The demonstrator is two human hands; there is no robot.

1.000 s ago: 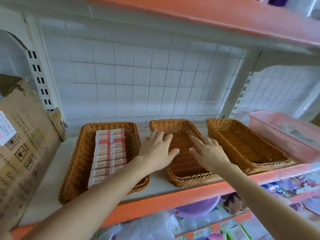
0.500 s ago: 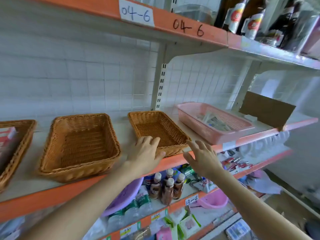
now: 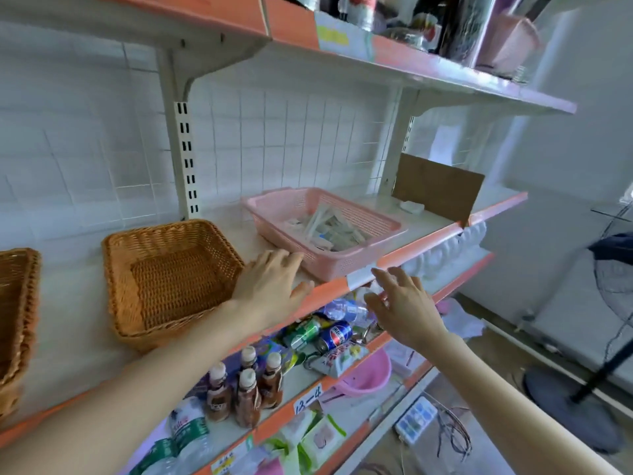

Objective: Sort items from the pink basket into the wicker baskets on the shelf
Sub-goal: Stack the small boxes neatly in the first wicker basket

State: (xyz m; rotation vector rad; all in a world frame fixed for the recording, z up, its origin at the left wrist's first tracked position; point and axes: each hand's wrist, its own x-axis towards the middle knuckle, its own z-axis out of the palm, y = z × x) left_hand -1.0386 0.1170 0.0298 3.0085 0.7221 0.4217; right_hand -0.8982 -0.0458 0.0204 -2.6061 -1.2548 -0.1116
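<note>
Two woven brown wicker baskets point(image 3: 171, 231) point(image 3: 24, 303) are on this shelf, plus one pink slatted plastic basket point(image 3: 342, 265). On the shelf below: four brown white-capped bottles point(image 3: 247, 395), two drink cans point(image 3: 334, 334).

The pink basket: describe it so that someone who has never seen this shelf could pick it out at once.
Find the orange-edged shelf backed by white wire grid. On it, right of the empty wicker basket and left of the brown cardboard sheet, sits the pink basket. It alone is slotted pink plastic, and it holds a heap of small pale packets.
</note>
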